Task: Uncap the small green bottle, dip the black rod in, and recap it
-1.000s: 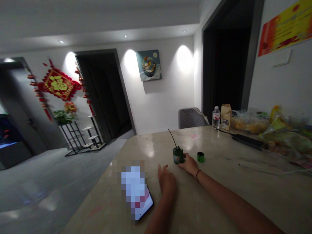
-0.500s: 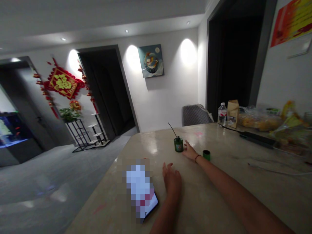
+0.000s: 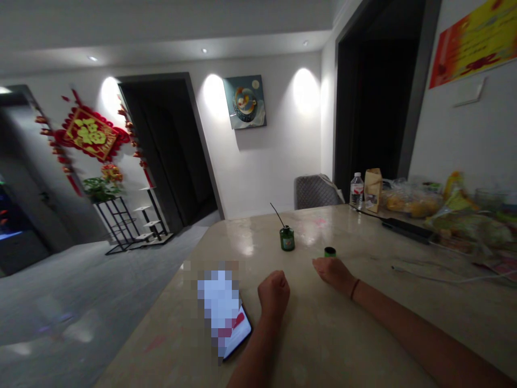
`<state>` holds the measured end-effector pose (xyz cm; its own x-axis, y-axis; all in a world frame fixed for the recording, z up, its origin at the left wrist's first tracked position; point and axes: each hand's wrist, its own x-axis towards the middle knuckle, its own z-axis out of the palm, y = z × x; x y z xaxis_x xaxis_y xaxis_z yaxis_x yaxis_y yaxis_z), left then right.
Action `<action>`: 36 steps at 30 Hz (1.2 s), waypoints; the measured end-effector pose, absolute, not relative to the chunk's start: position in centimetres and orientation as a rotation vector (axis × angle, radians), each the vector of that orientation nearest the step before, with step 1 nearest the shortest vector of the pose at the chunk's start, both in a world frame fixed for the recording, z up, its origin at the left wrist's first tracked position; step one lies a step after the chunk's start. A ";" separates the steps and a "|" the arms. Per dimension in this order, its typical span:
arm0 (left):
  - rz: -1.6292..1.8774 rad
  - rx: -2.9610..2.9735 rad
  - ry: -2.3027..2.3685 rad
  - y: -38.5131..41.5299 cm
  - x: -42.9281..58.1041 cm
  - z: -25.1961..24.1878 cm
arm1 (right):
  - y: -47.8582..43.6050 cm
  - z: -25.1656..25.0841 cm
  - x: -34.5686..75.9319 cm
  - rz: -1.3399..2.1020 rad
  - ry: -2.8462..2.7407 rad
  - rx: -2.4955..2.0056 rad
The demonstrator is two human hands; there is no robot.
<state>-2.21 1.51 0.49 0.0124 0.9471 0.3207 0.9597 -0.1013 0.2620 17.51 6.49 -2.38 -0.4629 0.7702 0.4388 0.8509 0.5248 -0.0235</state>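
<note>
Curled into a fist, my left hand rests over the table, just right of a phone with a lit, partly blurred screen. My right hand is also closed, with nothing seen in it. Right behind its knuckles is a small green cap with a dark open top, partly hidden by the hand. I cannot tell whether they touch. Farther back and to the left stands a small green glass bottle with a thin dark stick leaning out of its neck; both hands are apart from it.
On the right of the table are a water bottle, a brown paper bag, bagged food, a long black device and a white cable. A grey chair stands behind the far edge.
Both hands have gone from open, spread fingers to closed fists. My right hand has drawn back from beside the green bottle to in front of the cap. The view has turned slightly right.
</note>
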 end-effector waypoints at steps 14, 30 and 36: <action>-0.262 -2.412 -2.057 1.9 -1.8 0.1 | 5.0 -0.9 17.0 -0.386 -2.453 -1.385; -0.215 -2.342 -2.138 2.1 -2.5 0.2 | 6.7 -0.5 17.1 -0.239 -2.373 -1.651; -0.398 -2.264 -2.221 1.8 -2.9 0.2 | 14.4 5.6 13.9 0.148 -2.056 -1.608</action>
<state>-2.87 1.79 0.21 0.0039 0.9904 0.1381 0.9768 -0.0333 0.2114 13.93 14.41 5.63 -0.1590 0.9302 0.3308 0.8734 0.2887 -0.3922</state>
